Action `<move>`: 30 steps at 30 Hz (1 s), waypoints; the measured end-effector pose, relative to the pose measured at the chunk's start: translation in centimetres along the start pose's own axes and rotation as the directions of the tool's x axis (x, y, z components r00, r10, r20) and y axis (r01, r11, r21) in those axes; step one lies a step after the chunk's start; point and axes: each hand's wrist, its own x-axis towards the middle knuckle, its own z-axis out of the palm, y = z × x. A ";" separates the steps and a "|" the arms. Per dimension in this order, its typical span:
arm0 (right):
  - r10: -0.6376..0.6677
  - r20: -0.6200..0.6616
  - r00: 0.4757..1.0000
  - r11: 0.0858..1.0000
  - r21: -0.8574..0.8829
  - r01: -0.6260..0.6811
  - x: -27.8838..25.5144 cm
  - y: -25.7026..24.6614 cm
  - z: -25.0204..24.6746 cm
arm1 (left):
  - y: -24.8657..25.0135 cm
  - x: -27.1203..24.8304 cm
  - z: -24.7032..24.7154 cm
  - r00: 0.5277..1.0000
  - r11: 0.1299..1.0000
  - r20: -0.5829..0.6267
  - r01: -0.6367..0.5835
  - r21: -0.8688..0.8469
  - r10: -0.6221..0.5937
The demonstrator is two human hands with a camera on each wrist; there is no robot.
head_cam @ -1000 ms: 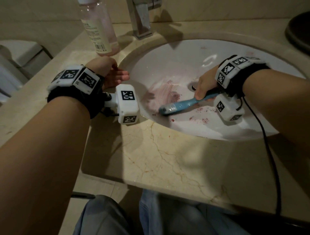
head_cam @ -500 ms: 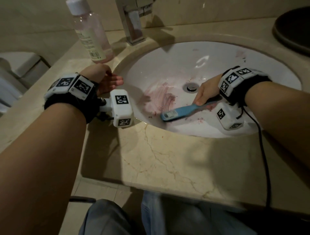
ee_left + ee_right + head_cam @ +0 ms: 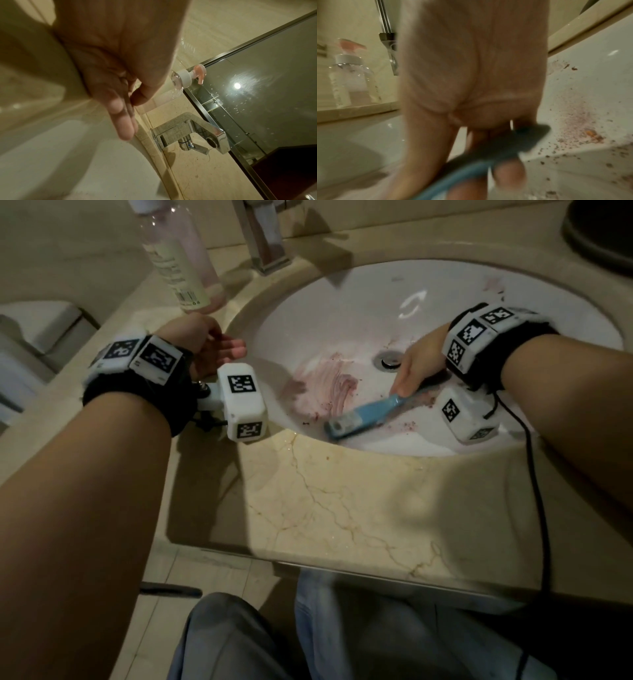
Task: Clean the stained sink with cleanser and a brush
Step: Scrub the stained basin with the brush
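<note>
A white oval sink (image 3: 445,285) is set in a beige marble counter, with reddish smears (image 3: 329,386) and specks left of the drain (image 3: 390,360). My right hand (image 3: 416,368) grips the handle of a blue brush (image 3: 359,417); the brush head lies on the basin's near wall. In the right wrist view the blue brush (image 3: 471,171) crosses under my curled fingers, with stain specks (image 3: 583,121) to the right. My left hand (image 3: 212,347) rests on the sink's left rim, fingers straight, holding nothing. A clear pump bottle (image 3: 181,261) of cleanser stands behind it.
A chrome tap (image 3: 263,234) stands at the back of the basin. A dark round object (image 3: 603,231) sits at the counter's back right. A black cable (image 3: 537,491) runs from my right wrist over the counter's front edge. My knees are below the counter.
The brush head has slid toward the near wall of the basin and my right hand followed. The left hand stays on the rim.
</note>
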 end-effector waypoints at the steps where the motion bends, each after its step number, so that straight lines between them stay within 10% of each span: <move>1: 0.005 0.096 0.995 1.000 0.025 -0.007 -0.1 -0.5 0.2 | 0.0 0.1 0.0 1.000 1.000 0.003 0.001 -0.007 -0.001; 9: -0.083 -0.353 0.932 0.991 -0.127 0.040 0.7 -2.1 0.1 | 0.1 -0.1 0.1 1.000 1.000 0.000 -0.006 0.006 0.006; 16: -0.180 0.006 0.984 0.973 -0.149 0.179 -0.7 -3.5 0.4 | 0.0 0.2 0.0 1.000 1.000 -0.003 -0.003 0.012 0.003; 25: -0.059 -0.348 0.936 0.966 -0.255 -0.034 -0.1 -3.3 0.4 | 0.1 -0.2 -0.1 1.000 1.000 -0.012 0.002 -0.005 -0.002; 30: -0.128 0.060 0.990 0.979 -0.152 0.136 -0.9 -3.8 0.7 | 0.1 -0.4 0.0 1.000 1.000 -0.004 -0.001 -0.007 0.001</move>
